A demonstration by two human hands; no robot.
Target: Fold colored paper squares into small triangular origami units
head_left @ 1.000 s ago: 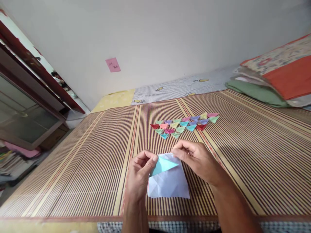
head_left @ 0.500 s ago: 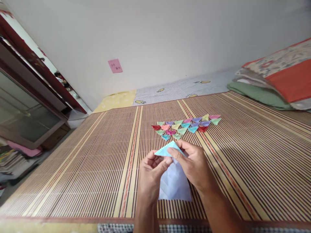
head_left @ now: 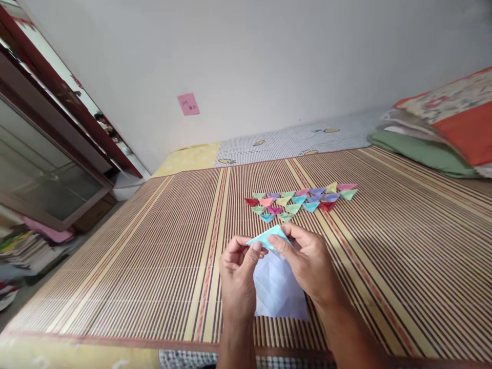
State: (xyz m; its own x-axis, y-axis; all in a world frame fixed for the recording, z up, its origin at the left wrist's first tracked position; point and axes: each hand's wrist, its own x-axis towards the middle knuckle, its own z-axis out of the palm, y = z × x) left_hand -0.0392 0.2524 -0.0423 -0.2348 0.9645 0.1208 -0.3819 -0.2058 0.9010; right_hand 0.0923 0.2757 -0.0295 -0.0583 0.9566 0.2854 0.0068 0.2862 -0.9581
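A light-blue folded paper triangle (head_left: 264,238) is held up between both hands, its peak pointing away from me. My left hand (head_left: 239,264) pinches the left corner, thumb on top and fingers beneath. My right hand (head_left: 307,256) grips the right side, its thumb pressed flat on the paper's face. Beneath the hands lies a creased whitish-lavender sheet (head_left: 279,289), partly covered by them. Just beyond, several small folded paper pieces (head_left: 293,208) in red, green, blue, pink, purple and yellow are laid in rows on the mat.
A striped bamboo mat (head_left: 161,251) covers the bed. Folded bedding (head_left: 423,154) and an orange patterned pillow (head_left: 461,123) are stacked at the right. A pink note (head_left: 188,104) is stuck to the wall. Left of the bed stand a glass-fronted cabinet door (head_left: 42,164) and piled books (head_left: 19,246).
My left thumb has moved up from below the triangle onto its left part. The right hand keeps its grip. The whole view has shifted slightly.
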